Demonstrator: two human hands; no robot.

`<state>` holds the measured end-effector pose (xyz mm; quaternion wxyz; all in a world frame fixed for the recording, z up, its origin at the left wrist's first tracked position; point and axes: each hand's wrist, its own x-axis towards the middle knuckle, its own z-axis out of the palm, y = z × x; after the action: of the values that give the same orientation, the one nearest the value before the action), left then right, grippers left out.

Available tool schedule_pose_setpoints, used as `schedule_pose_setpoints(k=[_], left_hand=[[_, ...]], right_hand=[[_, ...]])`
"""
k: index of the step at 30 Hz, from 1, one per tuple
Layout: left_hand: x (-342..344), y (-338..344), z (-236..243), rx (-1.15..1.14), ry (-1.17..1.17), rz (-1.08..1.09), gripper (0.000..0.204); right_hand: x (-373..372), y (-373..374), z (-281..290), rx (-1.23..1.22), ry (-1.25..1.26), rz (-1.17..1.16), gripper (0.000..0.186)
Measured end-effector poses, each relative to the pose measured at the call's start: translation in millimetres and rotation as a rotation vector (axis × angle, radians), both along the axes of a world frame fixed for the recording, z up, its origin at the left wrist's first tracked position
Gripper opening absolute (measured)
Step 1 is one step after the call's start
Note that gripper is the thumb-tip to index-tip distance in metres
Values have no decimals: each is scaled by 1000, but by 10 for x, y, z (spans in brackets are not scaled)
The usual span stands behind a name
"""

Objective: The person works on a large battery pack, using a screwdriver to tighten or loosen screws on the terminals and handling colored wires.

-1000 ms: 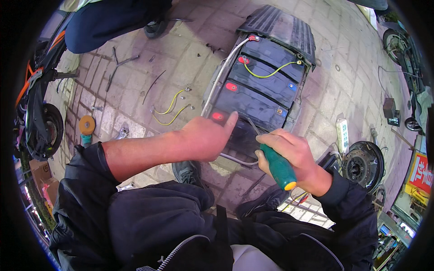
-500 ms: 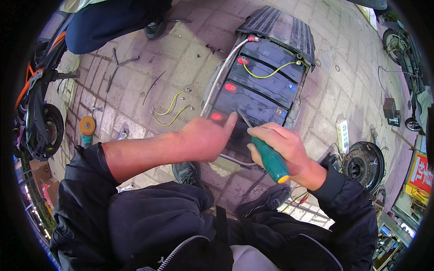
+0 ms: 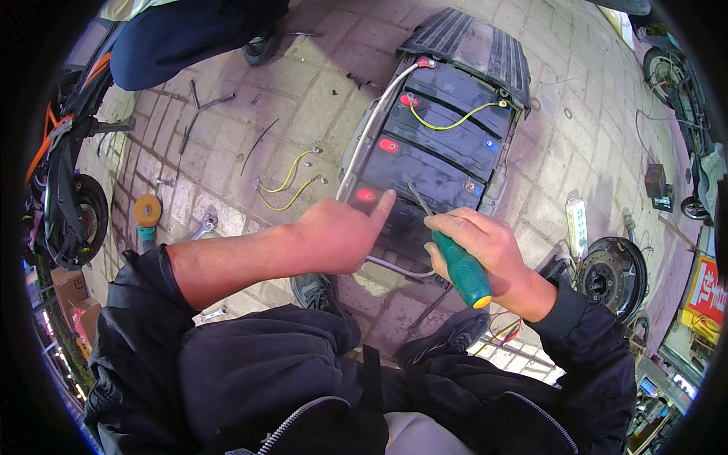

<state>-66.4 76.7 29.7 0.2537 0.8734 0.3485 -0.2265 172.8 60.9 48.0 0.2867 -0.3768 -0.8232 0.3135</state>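
My right hand (image 3: 489, 243) grips a screwdriver (image 3: 466, 277) by its green handle with a yellow end. Its thin metal shaft points away from me over the dark top of a battery (image 3: 394, 171); I cannot tell if the tip touches. My left hand (image 3: 337, 235) has its index finger stretched out just right of a red terminal (image 3: 366, 195), with the other fingers curled and partly hidden. Several dark batteries sit in a row in a black case (image 3: 491, 199), with red terminals on the left and blue ones on the right. A yellow-green wire (image 3: 447, 129) joins two far terminals.
Two loose yellow-green wires (image 3: 292, 201) lie left of the case. Further left are a three-armed wrench (image 3: 195, 106), an angle grinder (image 3: 146, 216) and a motorbike (image 3: 83, 212). A wheel (image 3: 607, 279) and a power strip (image 3: 577, 227) lie right. Another person's leg (image 3: 189, 42) is at upper left.
My right hand and the screwdriver have shifted slightly right, so the tip is farther from my left index finger. My left hand has moved a little left.
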Motion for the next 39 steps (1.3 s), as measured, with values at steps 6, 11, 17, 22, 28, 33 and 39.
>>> schedule_pose_setpoints(k=[6,11,17,22,28,33,39], left_hand=[[7,-4,-5,20,4,-17,93],[11,5,2,7,1,-13,93],[6,-5,-21,34,-11,-10,92],[-3,-7,-26,51,-36,-18,91],[-9,-9,-26,38,-32,-13,92],[12,2,-24,27,-25,-21,91],[22,-11,-60,66,-63,-20,91]], right_hand=[[-9,10,4,14,-16,2,29],[-13,-21,5,-5,-12,-5,30],[-36,-65,6,9,7,55,30],[-57,-69,-17,-3,16,73,31],[-87,-60,-3,12,-4,85,31],[-80,-55,-8,22,-33,90,31],[-75,-57,-11,13,-42,90,29]])
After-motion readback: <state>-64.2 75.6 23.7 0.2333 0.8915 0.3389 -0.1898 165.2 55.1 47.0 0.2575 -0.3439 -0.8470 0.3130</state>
